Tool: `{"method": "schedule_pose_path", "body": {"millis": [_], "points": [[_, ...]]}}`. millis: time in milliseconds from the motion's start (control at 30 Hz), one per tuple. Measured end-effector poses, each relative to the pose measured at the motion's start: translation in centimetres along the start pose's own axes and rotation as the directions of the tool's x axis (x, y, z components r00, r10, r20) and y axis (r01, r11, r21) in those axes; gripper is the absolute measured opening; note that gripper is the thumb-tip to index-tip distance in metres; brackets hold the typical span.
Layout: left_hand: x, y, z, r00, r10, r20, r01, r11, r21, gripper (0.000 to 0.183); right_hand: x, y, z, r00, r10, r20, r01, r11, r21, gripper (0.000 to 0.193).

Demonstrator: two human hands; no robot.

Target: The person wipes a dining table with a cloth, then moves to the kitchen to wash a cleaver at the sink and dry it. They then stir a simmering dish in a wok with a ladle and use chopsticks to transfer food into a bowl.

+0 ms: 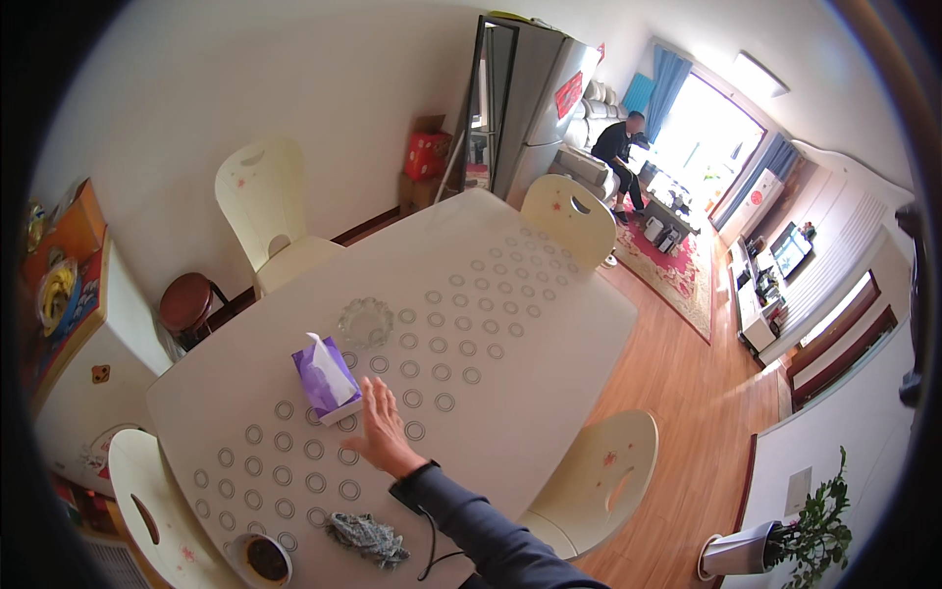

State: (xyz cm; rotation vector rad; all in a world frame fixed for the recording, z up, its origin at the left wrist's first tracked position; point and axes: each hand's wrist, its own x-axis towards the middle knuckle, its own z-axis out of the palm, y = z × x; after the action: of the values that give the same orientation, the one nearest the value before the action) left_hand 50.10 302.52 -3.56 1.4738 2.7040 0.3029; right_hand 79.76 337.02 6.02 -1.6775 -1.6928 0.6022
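Observation:
My right hand (384, 432) reaches in over the table (510, 393) from the lower right, in a dark sleeve. Its fingers are stretched out and apart, with nothing held. Just beyond the fingertips is a purple tissue pack (319, 378) with a white tissue sticking out of its top. Whether the fingers touch the pack, I cannot tell. Behind it sits a clear glass dish (366, 322). Nearer to me lie a crumpled grey cloth (366, 539) and a bowl (263, 560) of dark liquid. A dark cord (432, 550) hangs by my forearm. My left hand is out of view.
Cream chairs (263, 201) stand around the table, one at the near right (603, 481). A brown stool (191, 302) and a white cabinet (108, 344) are on the left. A fridge (549, 108) stands at the back; beyond it a person (616, 152) sits on a sofa. A potted plant (814, 520) is at right.

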Motion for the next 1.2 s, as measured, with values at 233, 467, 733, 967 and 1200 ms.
{"method": "schedule_pose_path", "body": {"millis": [233,467,733,967,1200], "points": [[0.2,-3.9,5.4,0.985,0.105,-0.137,-0.093,0.991,0.092,0.074,-14.6,2.7,-6.3,0.989,0.116,0.090,-0.078,0.933,-0.352,0.108],[-0.3,-3.4,4.1,0.993,0.070,-0.097,-0.085,0.982,-0.168,0.093,-23.6,5.0,-7.8,0.966,0.231,0.116,-0.157,0.882,-0.445,0.108],[0.4,-1.0,1.5,0.999,0.008,-0.047,-0.014,0.992,-0.123,0.095,-23.8,4.2,-7.7,0.978,0.194,0.080,-0.143,0.896,-0.419,0.106],[0.4,-1.3,2.1,0.996,0.045,-0.074,-0.051,0.996,-0.079,0.082,-23.0,4.8,-6.6,0.971,0.210,0.113,-0.117,0.833,-0.540,0.107],[0.0,-0.8,1.3,0.992,0.086,-0.094,-0.088,0.996,-0.009,0.072,-19.5,2.5,-6.1,0.959,0.249,0.133,-0.172,0.890,-0.421,0.100]]}}
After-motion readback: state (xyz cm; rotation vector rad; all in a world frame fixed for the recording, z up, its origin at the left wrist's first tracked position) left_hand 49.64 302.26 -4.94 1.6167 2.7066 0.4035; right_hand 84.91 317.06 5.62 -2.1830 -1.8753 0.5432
